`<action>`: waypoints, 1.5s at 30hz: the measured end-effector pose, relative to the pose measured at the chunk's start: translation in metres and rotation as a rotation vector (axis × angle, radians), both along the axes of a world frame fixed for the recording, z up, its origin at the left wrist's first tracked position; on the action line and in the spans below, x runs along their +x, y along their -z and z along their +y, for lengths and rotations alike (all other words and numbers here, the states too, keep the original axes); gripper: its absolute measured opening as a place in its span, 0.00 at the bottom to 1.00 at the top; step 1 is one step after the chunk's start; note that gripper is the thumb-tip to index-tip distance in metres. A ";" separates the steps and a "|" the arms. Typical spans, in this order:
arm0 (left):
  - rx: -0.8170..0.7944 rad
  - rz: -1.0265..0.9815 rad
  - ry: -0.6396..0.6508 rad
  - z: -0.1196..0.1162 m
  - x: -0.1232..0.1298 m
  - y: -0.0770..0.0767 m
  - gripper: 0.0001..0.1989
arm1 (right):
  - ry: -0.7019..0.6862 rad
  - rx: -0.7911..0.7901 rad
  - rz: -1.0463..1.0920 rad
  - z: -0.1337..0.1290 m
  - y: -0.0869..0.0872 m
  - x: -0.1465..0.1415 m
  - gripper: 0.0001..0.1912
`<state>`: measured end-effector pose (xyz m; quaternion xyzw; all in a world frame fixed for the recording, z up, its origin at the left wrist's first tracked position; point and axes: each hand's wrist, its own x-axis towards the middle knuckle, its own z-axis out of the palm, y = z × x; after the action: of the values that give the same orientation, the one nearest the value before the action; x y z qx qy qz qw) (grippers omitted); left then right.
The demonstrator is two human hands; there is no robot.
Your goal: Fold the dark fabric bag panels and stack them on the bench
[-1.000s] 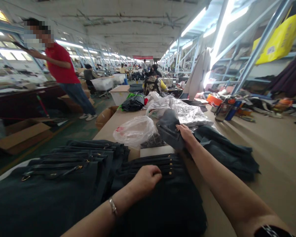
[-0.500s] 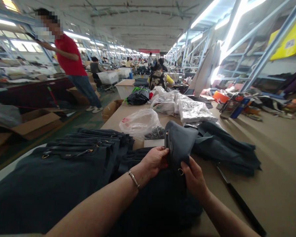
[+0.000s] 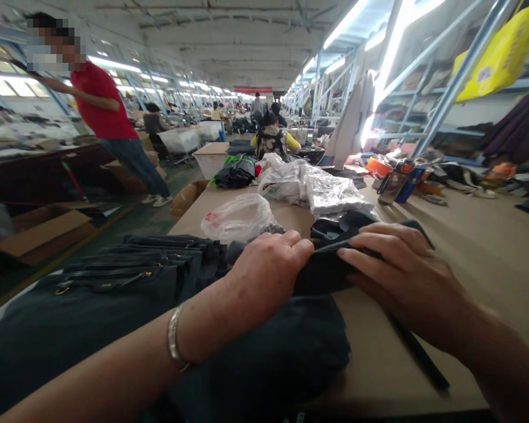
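Blackish-blue fabric piece (image 3: 322,275), tan tabletop (image 3: 480,276), yellow bag (image 3: 496,56).

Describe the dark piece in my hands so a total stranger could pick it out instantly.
Start at the wide, flat brown tabletop, then find the bare left hand and bare right hand. The dark, flexible, sheet-like piece spans between them. Unlike the dark stacked pieces with gold-coloured fittings at picture left, it's held in both hands.
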<state>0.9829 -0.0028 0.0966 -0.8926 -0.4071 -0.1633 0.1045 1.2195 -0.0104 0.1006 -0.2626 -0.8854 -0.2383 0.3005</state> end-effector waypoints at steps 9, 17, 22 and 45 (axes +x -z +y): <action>-0.050 -0.028 -0.063 -0.011 -0.005 -0.006 0.08 | 0.012 -0.123 -0.130 0.028 0.003 -0.024 0.10; 0.327 -0.224 -0.136 -0.026 -0.015 -0.031 0.25 | 0.005 -0.387 0.091 0.054 -0.028 0.020 0.21; 0.426 -0.242 -0.193 -0.034 -0.025 -0.035 0.19 | 0.115 -0.257 -0.089 0.064 -0.014 0.022 0.18; -0.745 0.167 -0.322 0.027 -0.057 0.123 0.12 | 0.256 -1.133 -0.048 0.052 0.167 -0.046 0.15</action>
<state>0.9263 0.0240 -0.0269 -0.8044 -0.5629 0.0867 -0.1688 1.1736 0.0421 -0.0666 -0.4818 -0.8426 0.2324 0.0618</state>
